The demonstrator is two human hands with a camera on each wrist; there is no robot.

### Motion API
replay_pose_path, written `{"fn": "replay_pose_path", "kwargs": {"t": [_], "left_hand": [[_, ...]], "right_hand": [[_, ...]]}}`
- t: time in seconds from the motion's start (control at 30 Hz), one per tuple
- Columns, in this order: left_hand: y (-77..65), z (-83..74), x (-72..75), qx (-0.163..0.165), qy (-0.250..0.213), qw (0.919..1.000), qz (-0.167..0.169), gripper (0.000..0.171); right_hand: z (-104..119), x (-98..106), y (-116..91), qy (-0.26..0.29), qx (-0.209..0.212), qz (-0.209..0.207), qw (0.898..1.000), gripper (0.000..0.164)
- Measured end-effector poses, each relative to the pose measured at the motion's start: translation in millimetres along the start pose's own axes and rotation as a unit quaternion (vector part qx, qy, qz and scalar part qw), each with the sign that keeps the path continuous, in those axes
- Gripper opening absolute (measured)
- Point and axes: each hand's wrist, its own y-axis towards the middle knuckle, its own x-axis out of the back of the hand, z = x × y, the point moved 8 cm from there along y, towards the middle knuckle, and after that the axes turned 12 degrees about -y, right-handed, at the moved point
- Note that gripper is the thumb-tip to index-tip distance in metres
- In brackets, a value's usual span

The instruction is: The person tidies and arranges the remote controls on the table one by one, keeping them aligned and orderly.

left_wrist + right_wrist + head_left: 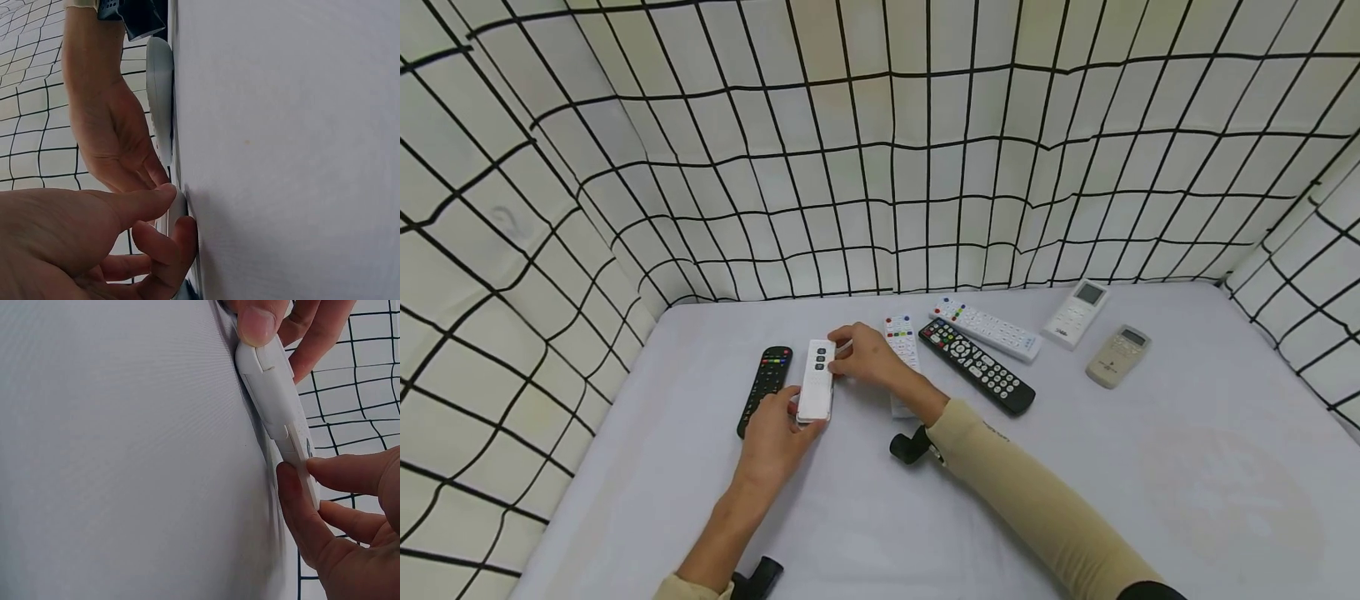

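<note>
A slim white remote control (816,385) with a few grey buttons near its far end lies between both hands. My left hand (775,437) grips its near end, thumb on one side and fingers on the other. At the far end, my right hand (867,358) pinches the remote between thumb and fingers. The right wrist view shows a thin flat white piece (300,456) along the top of the thicker body (269,387), with the right fingertips on its end. Just left of it lies a black remote (767,383), partly behind the left hand.
Right of the hands lie a white remote (901,337) partly under the right wrist, a large black remote (977,367), another white remote (988,327), a white remote with a screen (1075,315) and a beige one (1117,357). Black netting (925,167) over white cloth surrounds the white-covered table (1150,500).
</note>
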Motion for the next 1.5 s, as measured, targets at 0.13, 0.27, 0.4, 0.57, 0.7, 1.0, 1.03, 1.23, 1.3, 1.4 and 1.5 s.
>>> {"fn": "replay_pose_path", "kwargs": {"t": [0.13,0.27,0.4,0.57,0.7,1.0,1.03,1.23,1.3,1.4,1.5], "left_hand": [[0.8,-1.7,-1.1,-0.002,0.0,1.0,0.002,0.063],[1.2,-3.2,-2.1,-0.003,-0.006,1.0,0.003,0.062],[0.8,-2.5,-3.4,0.0,-0.024,0.9997,0.01,0.063],[-0.3,-2.1,-3.5,-0.001,-0.035,0.9993,0.013,0.061],[-2.2,-2.0,-2.9,0.003,-0.036,0.9992,0.016,0.061],[-3.3,0.6,-1.3,0.013,-0.042,0.999,0.012,0.066],[-3.4,0.4,-0.9,0.013,-0.042,0.999,0.011,0.066],[-2.9,-0.6,-0.1,0.007,-0.041,0.9991,0.006,0.064],[-2.8,-0.6,-0.2,0.007,-0.041,0.9991,0.004,0.063],[-2.9,-1.1,0.4,0.002,-0.029,0.9996,-0.005,0.064],[-3.9,-2.6,1.9,-0.007,-0.013,0.9997,-0.021,0.064]], "right_hand": [[-0.5,1.0,-0.5,-0.01,-0.001,0.001,1.0,0.052],[-1.0,1.6,-0.4,-0.022,-0.002,0.0,1.0,0.054],[-1.9,2.1,-0.7,-0.029,-0.008,0.0,1.0,0.055],[-4.5,1.1,-0.1,-0.027,-0.015,0.006,0.999,0.056],[-4.8,-0.6,0.0,-0.03,-0.012,0.011,0.999,0.056],[-1.6,-0.5,-1.3,-0.045,0.002,0.015,0.999,0.059],[-1.5,-0.4,-1.5,-0.047,0.004,0.015,0.999,0.059],[-0.3,0.9,-1.7,-0.047,0.009,0.013,0.999,0.059],[-0.2,0.6,-1.8,-0.044,0.011,0.014,0.999,0.059],[-1.9,1.2,-2.8,-0.037,0.011,0.012,0.999,0.057],[-5.0,4.6,-4.7,-0.018,0.005,0.002,1.0,0.053]]}}
